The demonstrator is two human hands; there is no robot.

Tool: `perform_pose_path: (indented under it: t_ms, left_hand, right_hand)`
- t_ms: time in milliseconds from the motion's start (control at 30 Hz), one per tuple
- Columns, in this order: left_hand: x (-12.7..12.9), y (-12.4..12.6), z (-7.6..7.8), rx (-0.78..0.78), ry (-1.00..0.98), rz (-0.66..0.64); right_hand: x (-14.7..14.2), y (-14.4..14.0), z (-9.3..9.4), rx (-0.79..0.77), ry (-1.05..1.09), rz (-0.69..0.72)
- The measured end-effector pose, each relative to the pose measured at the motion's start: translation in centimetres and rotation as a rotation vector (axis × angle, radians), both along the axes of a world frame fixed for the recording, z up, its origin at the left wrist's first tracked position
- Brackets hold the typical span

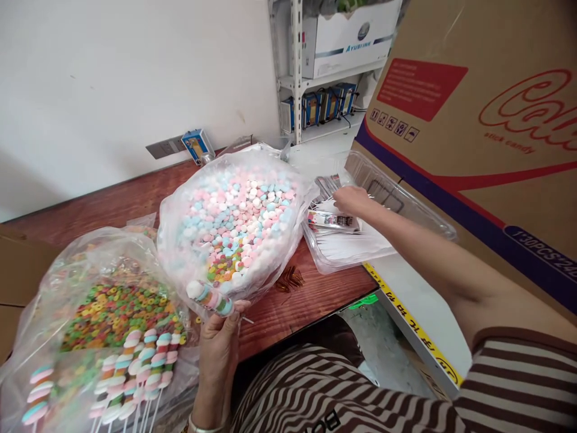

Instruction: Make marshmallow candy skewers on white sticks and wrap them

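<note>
My left hand (220, 346) is closed around the stick of a candy skewer (211, 299), threaded with pastel pieces and tilted over the edge of a clear bag (174, 222) full of pink, white and blue candies. Over a clear plastic tray (325, 264), my right hand (351, 199) has its fingers curled down among printed clear wrappers (333, 221). Whatever those fingertips grip is hidden. Several finished-looking skewers (146, 361) lie at the lower left on a second bag (54, 300), which holds small coloured rings.
Brown twist ties (290, 279) lie on the reddish wooden table (311, 294) between bag and tray. A large cardboard carton (442, 150) stands on the right. Behind are a white metal shelf (296, 72) and a wall socket (164, 148) with a blue box beside it.
</note>
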State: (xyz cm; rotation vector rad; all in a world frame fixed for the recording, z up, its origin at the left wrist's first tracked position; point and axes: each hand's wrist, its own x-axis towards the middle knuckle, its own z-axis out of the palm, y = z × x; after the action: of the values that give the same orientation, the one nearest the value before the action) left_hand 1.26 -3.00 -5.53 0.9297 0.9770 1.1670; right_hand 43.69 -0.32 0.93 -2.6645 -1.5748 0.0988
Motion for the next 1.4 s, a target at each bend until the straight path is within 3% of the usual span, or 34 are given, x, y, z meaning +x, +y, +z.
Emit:
perform_pose_path:
  t_ms: [133, 200, 300, 367, 433, 533, 633, 733, 900, 1033, 1100, 1233, 1400]
  left_hand:
    - [0.1, -0.3, 0.1, 0.04, 0.012, 0.021]
    - [-0.1, -0.1, 0.1, 0.052, 0.003, 0.045]
    - [-0.5, 0.4, 0.1, 0.05, -0.022, 0.085]
    - [-0.8, 0.6, 0.1, 0.047, -0.044, 0.103]
    - [-1.0, 0.6, 0.0, 0.045, -0.066, 0.101]
    - [-1.2, 0.3, 0.0, 0.034, -0.078, 0.081]
    - [-1.4, 0.0, 0.0, 0.008, -0.09, 0.083]
    - [-1.6, -0.2, 0.0, -0.012, -0.108, 0.113]
    - [-1.9, -0.4, -0.5, -0.026, -0.099, 0.11]
    - [-2.1, -0.6, -0.8, -0.068, -0.08, 0.078]
    - [-2.0, -0.7, -0.9, -0.089, -0.069, 0.049]
    - [-1.3, -1.2, -1.0, -0.107, 0.031, -0.063]
    - [-0.3, -1.9, -0.6, 0.077, 0.281, -0.308]
  right_hand:
    - [-1.2, -0.2, 2.3, 0.033, 0.019, -0.009]
    - [-4.0, -1.4, 3.3, 0.081, 0.024, 0.006]
    - [-9.7, -5.0, 3.6, 0.151, 0.077, 0.161]
    - [-13.8, -7.6, 2.0, 0.117, 0.203, 0.361]
    - [-17.2, -9.4, -0.7, 0.04, 0.365, 0.58]
    - [-20.3, -10.2, -5.4, -0.005, 0.267, 0.422]
    - [-21.6, -9.9, -8.4, 0.0, 0.22, 0.306]
    - [-22.1, -10.2, -9.7, 0.005, 0.217, 0.268]
    - [-22.5, -10.9, -11.3, -0.017, 0.242, 0.364]
    - [-22.4, -9.9, -12.6, -0.007, 0.231, 0.443]
    - [-22.3, -9.3, -12.4, 0.055, 0.294, 0.456]
    - [-22.6, -9.1, -10.1, 0.354, 0.556, 0.508]
    - [-23.9, -9.3, -7.4, 0.446, 0.634, 0.627]
